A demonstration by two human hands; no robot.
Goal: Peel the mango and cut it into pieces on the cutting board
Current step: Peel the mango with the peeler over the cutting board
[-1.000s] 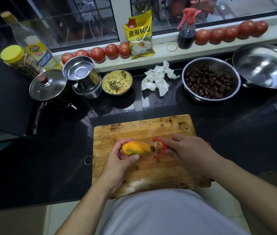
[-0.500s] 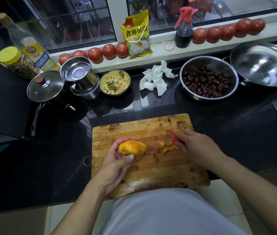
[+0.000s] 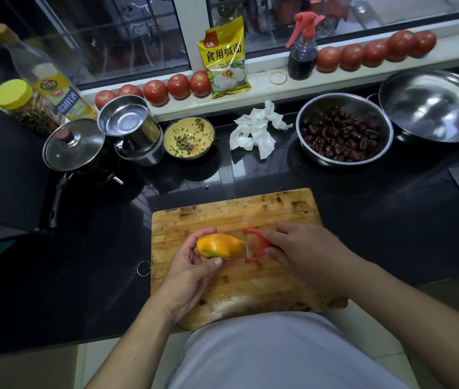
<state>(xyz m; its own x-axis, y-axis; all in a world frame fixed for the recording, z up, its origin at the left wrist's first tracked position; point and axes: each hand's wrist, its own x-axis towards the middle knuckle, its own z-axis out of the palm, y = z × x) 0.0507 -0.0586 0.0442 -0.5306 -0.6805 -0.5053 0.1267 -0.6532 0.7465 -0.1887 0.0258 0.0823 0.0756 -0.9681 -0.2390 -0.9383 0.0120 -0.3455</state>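
The mango (image 3: 218,245) is held just above the middle of the wooden cutting board (image 3: 234,287), lying sideways in the left hand (image 3: 192,272), whose fingers curl behind it while the thumb presses its near side. It is mostly orange, with a patch of green skin low on the near face. The right hand (image 3: 304,251) pinches a red Y-shaped peeler (image 3: 255,244) whose blade sits against the mango's right tip.

Beyond the board, on the black counter (image 3: 391,214), lies a crumpled white paper towel (image 3: 256,130); right of it stands a steel bowl of dark red dates (image 3: 343,133), and further right an empty steel basin (image 3: 433,105). Beyond the board's left corner sit a small yellow bowl with chopped greens (image 3: 189,137), a steel cup (image 3: 130,127) and a lidded pot (image 3: 75,146). Tomatoes (image 3: 178,85), a yellow packet (image 3: 227,58) and a dark spray bottle (image 3: 302,51) line the windowsill. Nothing lies between the hands and the board.
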